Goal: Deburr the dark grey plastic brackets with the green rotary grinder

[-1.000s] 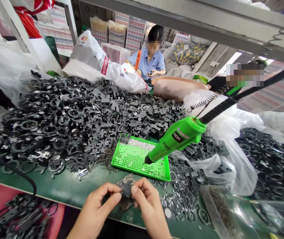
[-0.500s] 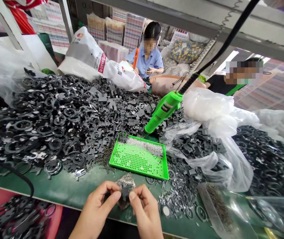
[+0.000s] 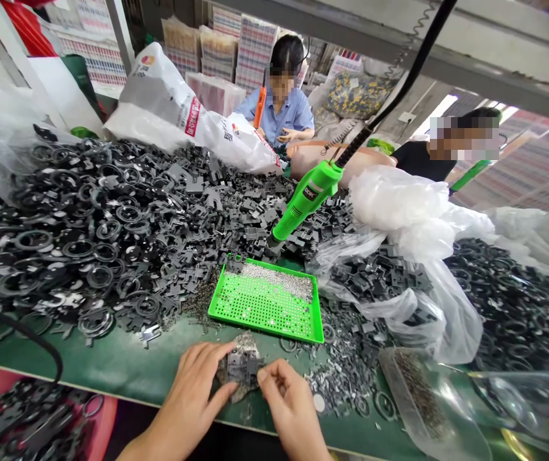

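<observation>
My left hand (image 3: 196, 394) and my right hand (image 3: 289, 406) meet at the near edge of the green bench. Together they pinch a small dark plastic part (image 3: 240, 367) that rests on a little heap of grey bits. The left fingers lie along its left side, and the right thumb and forefinger press its right side. Just beyond it sits a green perforated tray (image 3: 264, 301) with small silver screws heaped along its far edge. A green electric screwdriver (image 3: 305, 198) hangs on a black cable above the tray's far edge, held by nobody.
A large heap of black rings and brackets (image 3: 111, 218) covers the bench. Clear plastic bags (image 3: 413, 256) of parts lie to the right, with a clear tray of screws (image 3: 423, 397) near the front. Two people sit across the bench. A pink tub of rings (image 3: 38, 416) stands below left.
My hands have lowered the dark part onto the grey heap. The hanging screwdriver swung up and away from over the tray to beyond its far edge.
</observation>
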### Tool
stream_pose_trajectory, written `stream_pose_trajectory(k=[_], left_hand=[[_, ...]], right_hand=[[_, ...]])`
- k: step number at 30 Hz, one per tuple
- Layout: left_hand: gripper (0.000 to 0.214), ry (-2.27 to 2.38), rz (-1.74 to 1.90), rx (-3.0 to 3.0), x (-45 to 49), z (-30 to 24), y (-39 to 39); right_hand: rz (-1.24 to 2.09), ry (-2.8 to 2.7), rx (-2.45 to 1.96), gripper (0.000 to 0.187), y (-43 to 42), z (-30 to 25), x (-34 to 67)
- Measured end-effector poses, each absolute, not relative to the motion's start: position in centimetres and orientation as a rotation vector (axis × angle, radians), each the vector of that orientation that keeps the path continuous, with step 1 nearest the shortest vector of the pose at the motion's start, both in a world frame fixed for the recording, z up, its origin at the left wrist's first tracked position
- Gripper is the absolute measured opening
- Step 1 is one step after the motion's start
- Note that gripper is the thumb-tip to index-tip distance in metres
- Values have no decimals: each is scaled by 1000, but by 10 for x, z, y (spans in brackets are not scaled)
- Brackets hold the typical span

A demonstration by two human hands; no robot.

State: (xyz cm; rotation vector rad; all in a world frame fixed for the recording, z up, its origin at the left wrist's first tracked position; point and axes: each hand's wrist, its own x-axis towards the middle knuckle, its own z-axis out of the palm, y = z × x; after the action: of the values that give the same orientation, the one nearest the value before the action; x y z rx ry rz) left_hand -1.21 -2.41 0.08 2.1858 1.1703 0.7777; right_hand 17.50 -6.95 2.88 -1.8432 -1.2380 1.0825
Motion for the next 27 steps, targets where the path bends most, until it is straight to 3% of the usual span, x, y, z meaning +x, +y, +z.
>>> stream_pose_trajectory(k=[9,20,27], left_hand=[[49,1164,793,2202,-11,-6,-23],[33,1032,691,2357,-12,1,-20],[29,1066,654,2474,-4,16,-16]], right_hand=[[802,-1621,-1982,27,-60,37,169],[1091,-1842,-2112,19,-32,59,180],[1238,-1934,-2090,23,-10,60,203]])
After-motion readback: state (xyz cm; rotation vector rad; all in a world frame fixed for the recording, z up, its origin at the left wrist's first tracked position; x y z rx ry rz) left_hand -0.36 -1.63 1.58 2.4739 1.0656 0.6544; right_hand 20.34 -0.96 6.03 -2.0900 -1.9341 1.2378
